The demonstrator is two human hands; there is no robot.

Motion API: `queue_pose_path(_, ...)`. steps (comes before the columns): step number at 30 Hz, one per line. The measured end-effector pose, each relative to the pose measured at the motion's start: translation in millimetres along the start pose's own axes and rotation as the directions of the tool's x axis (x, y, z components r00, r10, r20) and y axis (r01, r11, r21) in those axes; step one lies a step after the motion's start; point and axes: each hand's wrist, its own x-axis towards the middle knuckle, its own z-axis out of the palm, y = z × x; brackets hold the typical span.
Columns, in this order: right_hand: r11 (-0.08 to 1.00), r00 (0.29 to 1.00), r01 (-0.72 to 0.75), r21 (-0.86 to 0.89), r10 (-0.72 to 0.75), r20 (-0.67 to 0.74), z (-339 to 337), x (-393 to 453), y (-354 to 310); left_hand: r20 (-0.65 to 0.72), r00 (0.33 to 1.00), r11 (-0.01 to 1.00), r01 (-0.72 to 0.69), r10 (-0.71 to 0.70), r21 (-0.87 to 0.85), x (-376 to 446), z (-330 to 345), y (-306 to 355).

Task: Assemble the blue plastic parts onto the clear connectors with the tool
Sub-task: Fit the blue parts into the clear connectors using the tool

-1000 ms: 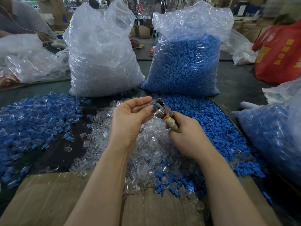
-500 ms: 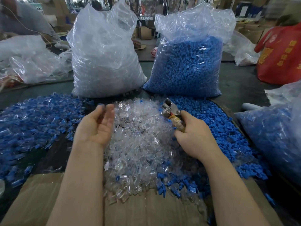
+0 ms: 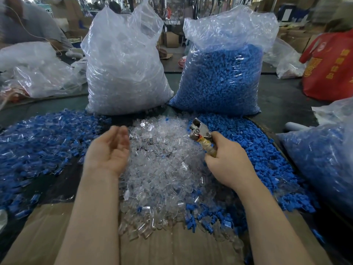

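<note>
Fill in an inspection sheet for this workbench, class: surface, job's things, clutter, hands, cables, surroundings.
Surface: dark bench, cardboard sheet at near edge.
Job's things: clear connector pile; loose blue parts right of it; mixed blue-and-clear pile left; crimping tool.
Clutter: clear-connector bag, blue-part bag, red bag.
Hands: left hand open, palm up, holding nothing; right hand grips the tool.
Cables: nothing seen.
Surroundings: another person far left, cartons behind.
</note>
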Motion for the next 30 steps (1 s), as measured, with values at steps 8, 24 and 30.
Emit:
queue_pose_path(8, 0.993, 0.991, 0.074, -0.093, -0.083, -0.108, 2.3, -1.0, -4.6, 0.38, 0.909, 0.607, -0.206, -0.171, 0.767, -36.9, 46.5, -51.3)
queue_pose_path(24, 0.943, 0.974, 0.133, -0.306, -0.181, -0.134, 1.8, -2.9, -10.1, 0.415, 0.902, 0.594, -0.4, 0.12, 0.698, -47.1, 56.5, -63.2)
queue_pose_path(30, 0.969, 0.987, 0.019, -0.245, -0.057, -0.15, 2.9, -1.5, -7.2, 0.451, 0.891, 0.521, -0.413, 0.059, 0.747, -42.9, 51.1, -51.9)
